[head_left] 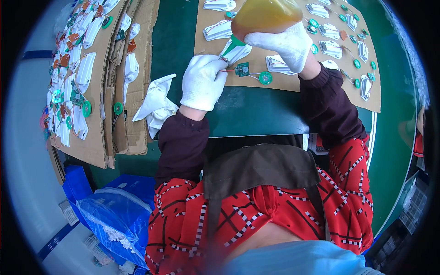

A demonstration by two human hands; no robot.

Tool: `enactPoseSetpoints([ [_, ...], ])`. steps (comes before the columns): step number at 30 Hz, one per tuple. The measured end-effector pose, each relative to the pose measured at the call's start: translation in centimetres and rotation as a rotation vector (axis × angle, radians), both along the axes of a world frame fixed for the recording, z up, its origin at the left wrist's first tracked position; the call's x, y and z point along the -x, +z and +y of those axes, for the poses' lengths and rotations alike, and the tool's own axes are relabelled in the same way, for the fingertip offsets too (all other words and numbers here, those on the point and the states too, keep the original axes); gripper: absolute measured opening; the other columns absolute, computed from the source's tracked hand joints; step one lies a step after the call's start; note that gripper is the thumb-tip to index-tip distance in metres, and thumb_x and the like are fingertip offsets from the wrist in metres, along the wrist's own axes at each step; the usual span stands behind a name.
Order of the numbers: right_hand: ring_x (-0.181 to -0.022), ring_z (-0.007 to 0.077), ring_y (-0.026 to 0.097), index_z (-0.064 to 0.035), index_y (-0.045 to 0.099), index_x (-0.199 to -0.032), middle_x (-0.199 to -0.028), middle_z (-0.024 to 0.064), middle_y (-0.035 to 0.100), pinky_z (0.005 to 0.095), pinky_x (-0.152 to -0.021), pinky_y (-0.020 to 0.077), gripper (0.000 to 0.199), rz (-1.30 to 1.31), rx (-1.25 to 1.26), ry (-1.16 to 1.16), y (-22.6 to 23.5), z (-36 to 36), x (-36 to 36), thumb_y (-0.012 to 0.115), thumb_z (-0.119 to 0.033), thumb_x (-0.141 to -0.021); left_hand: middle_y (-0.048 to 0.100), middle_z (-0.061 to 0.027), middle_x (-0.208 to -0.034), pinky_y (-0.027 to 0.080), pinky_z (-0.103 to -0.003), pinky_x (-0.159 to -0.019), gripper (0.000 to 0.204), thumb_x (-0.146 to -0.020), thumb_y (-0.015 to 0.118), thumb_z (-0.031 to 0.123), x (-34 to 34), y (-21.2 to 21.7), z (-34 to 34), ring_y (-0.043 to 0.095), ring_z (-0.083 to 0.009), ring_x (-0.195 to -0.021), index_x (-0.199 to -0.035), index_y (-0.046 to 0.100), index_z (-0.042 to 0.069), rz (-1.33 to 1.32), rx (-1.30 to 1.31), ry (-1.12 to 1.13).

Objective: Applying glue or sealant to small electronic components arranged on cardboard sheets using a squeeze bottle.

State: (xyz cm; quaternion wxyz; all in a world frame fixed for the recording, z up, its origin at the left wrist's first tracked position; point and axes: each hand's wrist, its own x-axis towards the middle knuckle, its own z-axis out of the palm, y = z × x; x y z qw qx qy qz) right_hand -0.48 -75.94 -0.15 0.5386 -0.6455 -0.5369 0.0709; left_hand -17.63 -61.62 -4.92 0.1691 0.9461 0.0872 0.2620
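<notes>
My right hand (286, 46), in a white glove, is wrapped round a squeeze bottle (266, 16) full of amber liquid. The bottle is tipped over, and its green nozzle (234, 42) points down at a white plastic casing (239, 54) on the cardboard. At the casing's near end my left hand (204, 82), also gloved, has its fingertips closed in a pinch; what lies between them is hidden. A red wire runs from beside these fingers to a small green circuit board (242, 69), which is wired to a round green disc (265, 78).
More white casings (330, 31) with boards and discs lie in rows on the cardboard sheet (293, 81). On the left, stacked cardboard (103, 137) carries several more. A crumpled white cloth (158, 103) sits by my left forearm. Below stands a blue bin (114, 206) with a plastic bag.
</notes>
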Motion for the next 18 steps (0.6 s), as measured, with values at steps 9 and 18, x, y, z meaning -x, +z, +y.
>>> enactPoseSetpoints([
  [9, -0.087, 0.0183, 0.062, -0.0031, 0.061, -0.103, -0.097, 0.0082, 0.065, 0.0297, -0.077, 0.0486, 0.033, 0.103, -0.012, 0.027, 0.28, 0.04, 0.12, 0.072, -0.018, -0.076, 0.064, -0.0056, -0.086, 0.048, -0.037, -0.082, 0.011, -0.069, 0.064, 0.008, -0.06, 0.10, -0.02, 0.058, -0.0274, -0.088, -0.079, 0.069, 0.008, -0.004, 0.006, -0.006],
  [18, -0.088, 0.0198, 0.063, -0.0022, 0.061, -0.103, -0.097, 0.0089, 0.065, 0.0286, -0.075, 0.0518, 0.031, 0.235, -0.098, -0.032, -0.42, 0.03, 0.35, 0.071, -0.015, -0.077, 0.064, -0.0054, -0.086, 0.048, -0.037, -0.081, 0.011, -0.069, 0.064, 0.008, -0.09, 0.06, -0.08, 0.058, -0.0271, -0.088, -0.079, 0.069, 0.008, -0.013, 0.000, -0.005],
])
